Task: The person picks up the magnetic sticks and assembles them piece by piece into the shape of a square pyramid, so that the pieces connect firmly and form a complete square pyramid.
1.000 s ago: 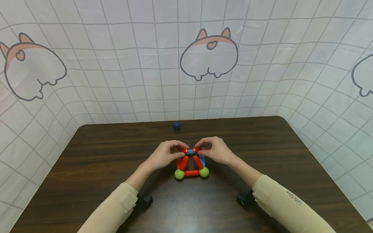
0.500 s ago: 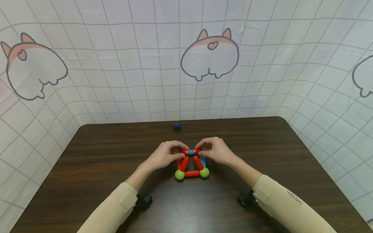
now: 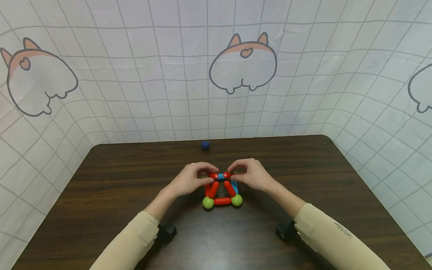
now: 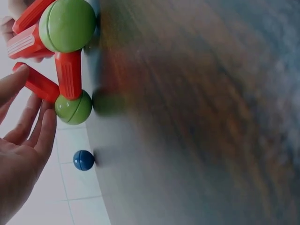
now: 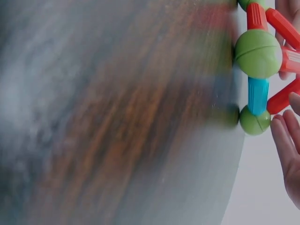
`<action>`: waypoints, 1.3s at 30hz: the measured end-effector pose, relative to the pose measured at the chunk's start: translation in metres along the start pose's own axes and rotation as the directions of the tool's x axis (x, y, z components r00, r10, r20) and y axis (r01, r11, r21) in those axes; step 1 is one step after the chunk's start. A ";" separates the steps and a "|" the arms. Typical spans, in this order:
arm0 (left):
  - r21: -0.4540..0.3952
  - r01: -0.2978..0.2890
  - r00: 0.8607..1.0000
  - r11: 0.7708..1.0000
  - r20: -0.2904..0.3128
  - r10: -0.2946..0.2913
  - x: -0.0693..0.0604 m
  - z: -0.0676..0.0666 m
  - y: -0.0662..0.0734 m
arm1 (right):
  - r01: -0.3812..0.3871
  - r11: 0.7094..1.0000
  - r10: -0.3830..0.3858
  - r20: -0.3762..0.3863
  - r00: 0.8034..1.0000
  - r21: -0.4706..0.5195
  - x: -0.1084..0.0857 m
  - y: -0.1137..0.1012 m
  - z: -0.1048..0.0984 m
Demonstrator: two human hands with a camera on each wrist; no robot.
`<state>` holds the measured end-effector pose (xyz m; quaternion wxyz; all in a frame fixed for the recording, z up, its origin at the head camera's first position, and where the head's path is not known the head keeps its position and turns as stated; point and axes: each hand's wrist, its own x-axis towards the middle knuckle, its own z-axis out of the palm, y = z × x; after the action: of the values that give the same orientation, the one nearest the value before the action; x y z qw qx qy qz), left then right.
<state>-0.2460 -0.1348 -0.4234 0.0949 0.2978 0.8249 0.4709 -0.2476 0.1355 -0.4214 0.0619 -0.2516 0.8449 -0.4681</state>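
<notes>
A frame of magnetic building rods and balls stands on the table, with green balls (image 3: 207, 202) at its lower corners and a red rod (image 3: 222, 201) between the front pair. Red rods slant up to a short blue rod (image 3: 221, 176) across the top. My left hand (image 3: 191, 179) pinches a red rod at the upper left between thumb and fingers; its fingertips lie by a rear green ball (image 4: 73, 107). At the upper right, my right hand (image 3: 251, 175) has thumb and fingers about another red rod (image 5: 283, 96), close to a green ball (image 5: 254, 120).
A small dark blue ball (image 3: 205, 145) lies near the far edge of the dark wooden table (image 3: 135, 161). Behind and beside the table hangs a white gridded cloth (image 3: 152, 75) with cartoon animals.
My right hand has shifted very slightly to the right, its fingertips a little farther from the middle of the top. The left hand and the frame stay nearly still.
</notes>
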 end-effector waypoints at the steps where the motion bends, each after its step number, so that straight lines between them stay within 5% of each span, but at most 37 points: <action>1: -0.007 0.008 1.000 1.000 -0.001 -0.008 0.000 -0.001 -0.001 | -0.003 1.000 0.003 -0.009 1.000 0.000 -0.001 0.000 -0.001; 8: -0.038 0.056 0.993 0.998 -0.097 -0.060 0.001 -0.012 -0.006 | -0.077 0.996 0.074 -0.052 0.996 -0.045 -0.006 0.006 -0.007; 13: -0.010 0.147 0.971 0.989 -0.188 -0.146 0.008 -0.019 -0.013 | -0.196 0.981 0.196 0.029 0.980 0.000 -0.008 0.012 -0.008; 19: 0.024 0.247 0.947 0.969 -0.219 -0.236 0.019 -0.025 -0.024 | -0.267 0.961 0.255 0.141 0.956 0.070 -0.010 0.013 -0.006; 25: 0.083 0.285 0.927 0.955 -0.275 -0.253 0.034 -0.026 -0.032 | -0.291 0.952 0.268 0.197 0.943 0.098 -0.009 0.010 -0.003; 39: 0.213 0.319 0.925 0.924 -0.283 -0.255 0.061 -0.021 -0.041 | -0.280 0.954 0.253 0.218 0.942 0.103 -0.008 0.006 0.004</action>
<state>-0.3207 -0.1297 -0.4387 0.0198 0.1210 0.9187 0.3755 -0.2421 0.1391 -0.4294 0.2271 -0.1765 0.8275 -0.4822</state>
